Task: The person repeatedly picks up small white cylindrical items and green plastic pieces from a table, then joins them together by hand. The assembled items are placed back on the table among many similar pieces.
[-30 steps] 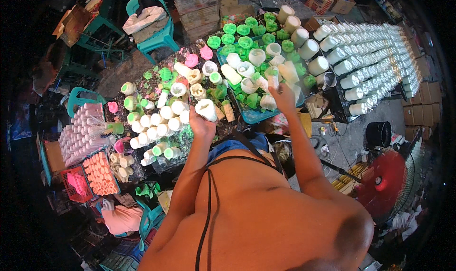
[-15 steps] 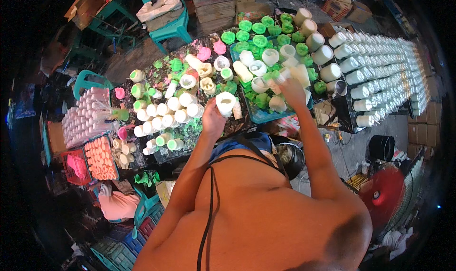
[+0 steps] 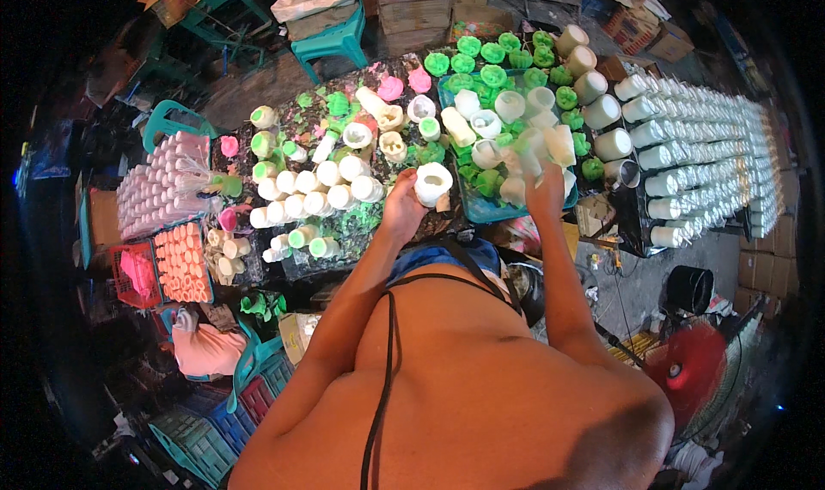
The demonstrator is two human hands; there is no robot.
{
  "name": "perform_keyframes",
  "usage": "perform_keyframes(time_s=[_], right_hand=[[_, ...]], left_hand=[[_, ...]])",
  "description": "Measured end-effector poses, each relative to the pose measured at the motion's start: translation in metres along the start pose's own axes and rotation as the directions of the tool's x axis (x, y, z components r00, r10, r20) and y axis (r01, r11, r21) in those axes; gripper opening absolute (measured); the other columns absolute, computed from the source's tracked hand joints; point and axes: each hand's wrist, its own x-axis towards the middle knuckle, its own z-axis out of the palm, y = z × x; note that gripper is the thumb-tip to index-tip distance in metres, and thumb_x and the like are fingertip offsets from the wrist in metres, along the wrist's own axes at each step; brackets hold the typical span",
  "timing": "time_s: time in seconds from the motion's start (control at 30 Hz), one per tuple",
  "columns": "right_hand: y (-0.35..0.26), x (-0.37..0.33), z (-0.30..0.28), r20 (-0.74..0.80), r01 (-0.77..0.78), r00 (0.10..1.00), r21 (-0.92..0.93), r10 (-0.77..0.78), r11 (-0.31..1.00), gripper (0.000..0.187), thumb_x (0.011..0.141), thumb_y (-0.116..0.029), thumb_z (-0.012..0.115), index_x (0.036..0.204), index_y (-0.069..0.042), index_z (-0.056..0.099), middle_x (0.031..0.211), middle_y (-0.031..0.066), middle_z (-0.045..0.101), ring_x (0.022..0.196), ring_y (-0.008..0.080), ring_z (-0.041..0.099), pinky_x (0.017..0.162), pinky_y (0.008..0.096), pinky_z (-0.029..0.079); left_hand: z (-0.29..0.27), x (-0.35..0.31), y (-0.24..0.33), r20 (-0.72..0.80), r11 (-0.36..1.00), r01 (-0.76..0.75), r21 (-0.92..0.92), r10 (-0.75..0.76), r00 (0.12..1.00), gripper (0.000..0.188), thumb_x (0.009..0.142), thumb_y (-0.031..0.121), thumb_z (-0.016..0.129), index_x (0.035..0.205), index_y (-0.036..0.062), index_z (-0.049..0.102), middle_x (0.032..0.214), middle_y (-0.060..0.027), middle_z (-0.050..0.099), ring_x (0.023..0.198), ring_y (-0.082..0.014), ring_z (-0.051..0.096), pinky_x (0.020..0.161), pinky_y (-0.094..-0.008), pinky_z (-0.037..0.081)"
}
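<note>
My left hand [image 3: 401, 206] is closed round the side of a white hollow cup-shaped piece [image 3: 434, 183], its opening facing up, at the table's near edge. My right hand [image 3: 545, 193] reaches over the near right part of a teal tray [image 3: 473, 213]. Its fingers are smeared by motion beside blurred pale pieces [image 3: 526, 157], so I cannot make out whether they grip one. White hollow pieces [image 3: 486, 124] and bright green moulded pieces [image 3: 488, 182] lie mixed in the tray. Left of the held cup stand white cylinders [image 3: 329, 172] in rows.
Many white cylinders [image 3: 657, 157] fill a table at the right. Large cream cylinders [image 3: 613, 144] line the tray's right side. Pink cylinders [image 3: 155, 185] and an orange-pink batch [image 3: 181, 265] stand at the left. A red fan [image 3: 687, 365] is at the lower right, a teal chair [image 3: 331, 39] behind the table.
The view has shifted, so the table sits further right in the picture. The white cup in my left hand has tipped its opening upward. My right hand has drawn nearer me over the tray.
</note>
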Motion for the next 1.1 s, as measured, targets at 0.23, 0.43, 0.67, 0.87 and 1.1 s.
perform_keyframes(time_s=[0.23, 0.43, 0.67, 0.87, 1.1], right_hand=[[-0.098, -0.029, 0.057, 0.768, -0.606, 0.639, 0.530, -0.034, 0.593, 0.046, 0.104, -0.044, 0.055, 0.113, -0.002, 0.069, 0.100, 0.0072, 0.072, 0.090, 0.0183, 0.065, 0.082, 0.0355, 0.049], [-0.166, -0.043, 0.037, 0.868, -0.875, 0.480, 0.461, -0.129, -0.148, 0.042, 0.103, -0.033, 0.057, 0.129, 0.000, 0.060, 0.115, 0.0049, 0.070, 0.102, 0.0172, 0.066, 0.093, 0.0352, 0.050], [-0.168, -0.068, 0.112, 0.725, -0.477, 0.645, 0.629, -0.242, 0.614, 0.015, 0.084, -0.004, 0.072, 0.095, -0.002, 0.063, 0.084, 0.0063, 0.067, 0.079, 0.0165, 0.065, 0.070, 0.0334, 0.050], [-0.236, -0.096, 0.151, 0.684, 0.164, 0.523, 0.504, -0.508, 0.848, 0.017, 0.077, -0.009, 0.070, 0.084, -0.003, 0.056, 0.076, 0.0225, 0.064, 0.076, 0.0440, 0.065, 0.064, 0.0497, 0.048], [-0.274, -0.103, 0.178, 0.759, 0.380, 0.444, 0.323, -0.477, 0.867, 0.025, 0.081, -0.016, 0.071, 0.100, -0.009, 0.058, 0.087, 0.0172, 0.069, 0.086, 0.0420, 0.067, 0.071, 0.0533, 0.050]], left_hand=[[0.016, -0.003, 0.008, 0.035, 0.982, 0.025, 0.188, -0.032, 0.999, 0.031, 0.101, 0.029, 0.057, 0.128, 0.0144, 0.051, 0.124, -0.0041, 0.063, 0.113, -0.0192, 0.060, 0.091, -0.0371, 0.046], [0.001, -0.019, 0.014, -0.153, 0.891, 0.047, 0.451, 0.025, 0.988, 0.023, 0.091, 0.010, 0.070, 0.110, 0.0142, 0.058, 0.099, 0.0016, 0.065, 0.086, -0.0077, 0.059, 0.065, -0.0253, 0.043], [-0.085, -0.051, 0.002, -0.304, 0.618, -0.080, 0.782, 0.490, 0.817, 0.032, 0.069, 0.001, 0.075, 0.093, 0.0068, 0.055, 0.088, -0.0086, 0.066, 0.084, -0.0217, 0.066, 0.073, -0.0359, 0.052], [-0.096, -0.095, 0.008, -0.566, 0.297, 0.493, 0.818, 0.570, 0.596, 0.030, 0.079, 0.010, 0.073, 0.105, 0.0072, 0.058, 0.110, -0.0208, 0.066, 0.099, -0.0444, 0.065, 0.083, -0.0514, 0.051], [-0.122, -0.119, 0.011, -0.767, 0.981, -0.010, 0.195, 0.159, 0.622, 0.052, 0.088, 0.019, 0.070, 0.132, 0.0044, 0.047, 0.121, -0.0144, 0.057, 0.105, -0.0285, 0.061, 0.063, -0.0472, 0.054]])
